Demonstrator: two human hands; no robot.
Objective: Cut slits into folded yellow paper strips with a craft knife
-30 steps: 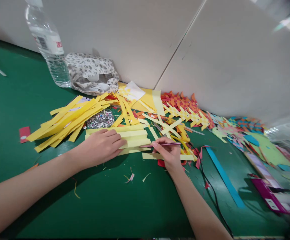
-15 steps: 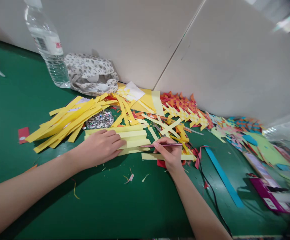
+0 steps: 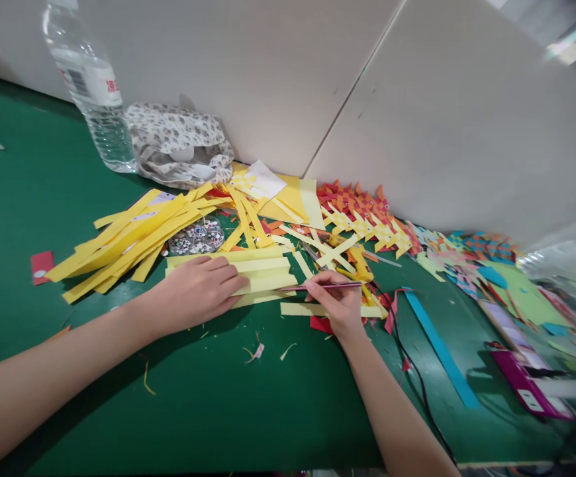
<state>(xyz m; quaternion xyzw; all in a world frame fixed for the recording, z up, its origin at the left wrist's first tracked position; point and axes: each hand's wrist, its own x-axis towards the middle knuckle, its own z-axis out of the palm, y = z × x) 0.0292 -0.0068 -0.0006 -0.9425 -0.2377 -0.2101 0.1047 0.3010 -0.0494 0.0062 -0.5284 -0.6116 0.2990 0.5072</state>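
Note:
Pale yellow paper (image 3: 268, 267), folded or slit into long bands, lies on the green table. My left hand (image 3: 208, 285) rests on it with the palm down and the fingers lying over the bands. To the right, my right hand (image 3: 335, 301) pinches a slim purple pointed tool (image 3: 340, 286); its exact kind is not clear. The tool's tip points left and meets the right end of the paper near the lower bands. A loose pale yellow strip (image 3: 298, 309) passes beneath my right hand.
Yellow strips (image 3: 129, 245) and a clear container of small googly eyes (image 3: 196, 235) lie behind my left hand. A water bottle (image 3: 94, 99) and a patterned cloth pouch (image 3: 179, 142) stand by the wall. A yellow glue gun (image 3: 360, 262), its black cord (image 3: 420, 371) and a blue strip (image 3: 439, 344) are rightward.
The view has shifted very slightly. Both hands, the tool and the paper keep practically the same positions relative to one another.

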